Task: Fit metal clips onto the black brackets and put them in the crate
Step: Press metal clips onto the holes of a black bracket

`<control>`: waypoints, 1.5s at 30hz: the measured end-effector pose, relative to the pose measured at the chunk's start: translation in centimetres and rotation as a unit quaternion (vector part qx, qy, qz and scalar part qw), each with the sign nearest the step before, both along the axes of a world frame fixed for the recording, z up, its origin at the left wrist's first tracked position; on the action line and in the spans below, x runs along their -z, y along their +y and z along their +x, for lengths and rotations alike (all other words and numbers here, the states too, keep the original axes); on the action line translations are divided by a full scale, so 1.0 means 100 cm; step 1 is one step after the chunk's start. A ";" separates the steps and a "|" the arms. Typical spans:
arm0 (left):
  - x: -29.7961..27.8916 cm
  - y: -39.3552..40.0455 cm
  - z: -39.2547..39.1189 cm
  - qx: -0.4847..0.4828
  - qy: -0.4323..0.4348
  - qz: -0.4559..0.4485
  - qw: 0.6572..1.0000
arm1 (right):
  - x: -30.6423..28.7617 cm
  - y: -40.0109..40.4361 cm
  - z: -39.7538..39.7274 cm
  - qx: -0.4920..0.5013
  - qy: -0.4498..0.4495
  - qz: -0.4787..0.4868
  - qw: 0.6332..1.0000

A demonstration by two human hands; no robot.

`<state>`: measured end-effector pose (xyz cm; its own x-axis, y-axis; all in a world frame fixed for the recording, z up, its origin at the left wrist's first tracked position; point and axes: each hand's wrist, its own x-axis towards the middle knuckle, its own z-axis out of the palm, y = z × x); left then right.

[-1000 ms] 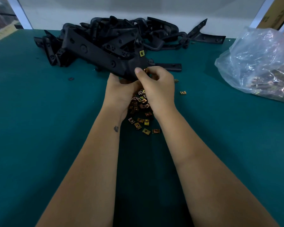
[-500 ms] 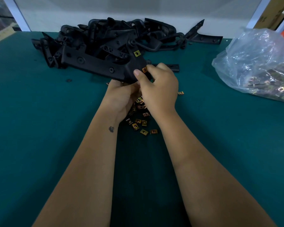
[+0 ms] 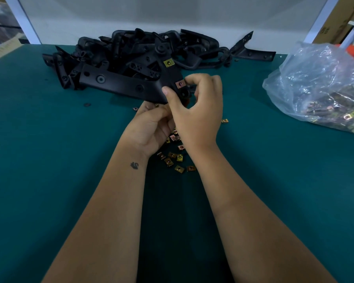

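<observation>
So the long black angled metal bracket [image 3: 119, 83] is held up just over the teal surface [image 3: 49, 160], its far end reaching toward the heap of other black brackets [image 3: 151, 48]. The left hand [image 3: 149, 129] supports it from below, fingers curled under the near edge, though exactly how they wrap it is hidden behind the right hand. The right hand [image 3: 196, 111] has its grip pinched on the bracket's corner, thumb on the near face and index finger curled over the top, right beside a coppery square metal clip [image 3: 180, 84] that sits on the edge. A second, yellowish clip [image 3: 168, 63] is already on, further up.

My tip for this step: push the clip straight on until its hole lines up with the bracket hole, and keep the left hand steady so nothing twists (a crooked clip probably pops off).

Loose brass-coloured clips [image 3: 175, 158] are scattered under the wrists, more in the clear plastic bag [image 3: 319, 88] on the right.

Can't tell if the coppery clip is fully seated. No crate in view anywhere.
</observation>
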<state>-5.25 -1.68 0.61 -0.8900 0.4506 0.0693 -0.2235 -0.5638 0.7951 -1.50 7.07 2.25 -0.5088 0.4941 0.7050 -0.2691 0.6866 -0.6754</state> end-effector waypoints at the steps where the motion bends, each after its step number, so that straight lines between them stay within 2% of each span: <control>1: -0.001 0.000 0.001 0.006 0.001 -0.002 1.000 | -0.001 0.000 0.000 0.002 0.011 0.004 1.000; 4: -0.002 0.002 0.002 0.013 -0.005 -0.009 1.000 | -0.002 -0.001 0.002 0.010 0.033 0.018 0.999; 9: -0.007 0.003 -0.001 -0.001 -0.096 -0.003 0.995 | -0.003 -0.006 0.002 0.014 0.035 0.029 0.999; 14: -0.008 0.002 -0.001 -0.008 -0.122 -0.006 0.993 | -0.005 -0.010 0.000 -0.035 0.036 0.026 0.998; 19: -0.008 0.000 -0.004 -0.037 -0.116 -0.027 0.992 | -0.005 -0.008 0.000 -0.046 0.000 -0.019 0.999; 23: -0.009 0.004 -0.003 -0.048 -0.079 -0.037 0.995 | -0.003 0.000 0.006 -0.051 -0.047 -0.099 0.993; 29: -0.028 0.038 0.017 -0.038 -0.064 -0.104 0.992 | -0.008 0.019 0.029 -0.106 -0.048 -0.301 0.947; 32: -0.039 0.062 0.031 -0.049 -0.054 -0.164 0.984 | -0.014 0.041 0.048 -0.071 -0.020 -0.351 0.933; 36: -0.048 0.098 0.058 -0.077 -0.061 -0.120 0.988 | -0.018 0.078 0.089 -0.026 0.034 -0.394 0.918; 42: -0.044 0.166 0.142 0.080 -0.047 -0.074 0.993 | -0.010 0.128 0.169 0.010 0.184 -0.534 0.825; 45: -0.038 0.194 0.188 0.164 -0.024 -0.098 0.981 | 0.000 0.150 0.219 0.050 0.214 -0.546 0.808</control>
